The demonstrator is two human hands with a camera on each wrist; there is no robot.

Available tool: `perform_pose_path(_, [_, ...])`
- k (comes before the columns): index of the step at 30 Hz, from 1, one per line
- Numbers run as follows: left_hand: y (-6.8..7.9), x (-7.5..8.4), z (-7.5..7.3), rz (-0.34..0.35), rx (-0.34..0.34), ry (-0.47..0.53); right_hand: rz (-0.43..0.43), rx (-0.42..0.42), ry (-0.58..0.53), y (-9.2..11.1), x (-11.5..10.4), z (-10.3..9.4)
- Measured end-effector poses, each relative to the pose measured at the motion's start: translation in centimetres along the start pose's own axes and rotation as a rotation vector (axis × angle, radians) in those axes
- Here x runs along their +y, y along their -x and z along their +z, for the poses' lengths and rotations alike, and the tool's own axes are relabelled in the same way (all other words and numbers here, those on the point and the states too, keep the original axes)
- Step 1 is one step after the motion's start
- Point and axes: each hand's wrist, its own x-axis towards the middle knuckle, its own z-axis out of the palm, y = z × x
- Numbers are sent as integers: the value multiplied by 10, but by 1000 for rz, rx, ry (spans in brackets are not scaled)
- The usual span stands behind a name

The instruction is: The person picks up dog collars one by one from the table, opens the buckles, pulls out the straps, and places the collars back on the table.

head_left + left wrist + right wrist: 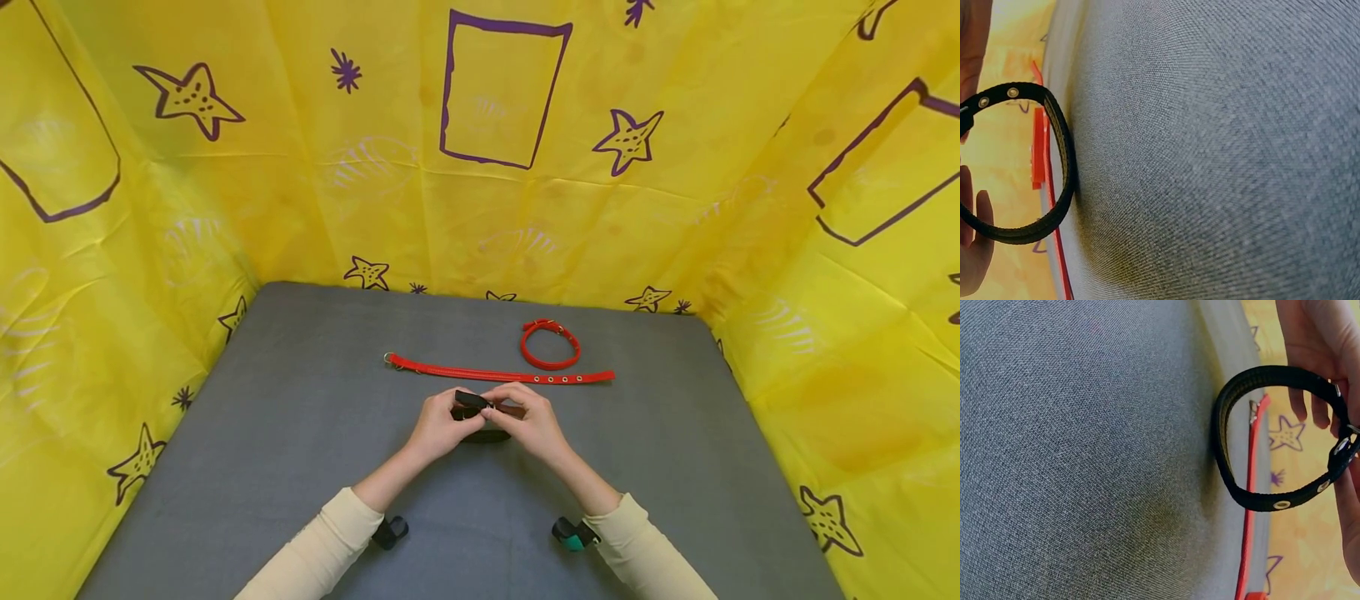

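Both hands hold a black collar (491,436), bent round into a loop, with metal eyelets along its band. My left hand (438,427) grips the collar on the left side, fingers curled near the strap's end. On the other side my right hand (534,421) pinches the band close to the metal buckle (1352,429). The two ends meet at the buckle between the fingertips, partly covered by them. The loop's lower part hangs close over the grey table in both wrist views, its lighter lining showing inside.
Just beyond the hands a red collar (487,375) lies stretched out, with a ring at its left end and several eyelets toward the right. Behind its right half lies another red collar (551,365), fastened in a loop. Yellow patterned cloth walls (465,225) surround the grey table (315,400).
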Motion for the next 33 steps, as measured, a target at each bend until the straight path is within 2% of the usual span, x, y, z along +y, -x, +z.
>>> perform_pose_path(5, [1, -2, 0, 2, -3, 19, 22, -7, -3, 0, 2, 0])
perform_pose_path(12, [0, -1, -2, -14, -16, 94, 25, 11, 7, 0, 35, 2])
perform_pose_path(15, [0, 2, -4, -32, -13, 107, 33, 3, 15, 0, 40, 1])
perform_pose_path(23, [3, 37, -22, -85, -33, 138, 30, -63, 68, 3, 45, -4])
perform_pose_path(30, [4, 31, -25, -73, -6, 149, 82, -49, 114, 4, 45, -1])
perform_pose_path(33, [4, 17, -22, -64, -10, 161, 76, -40, 129, 4, 43, 1])
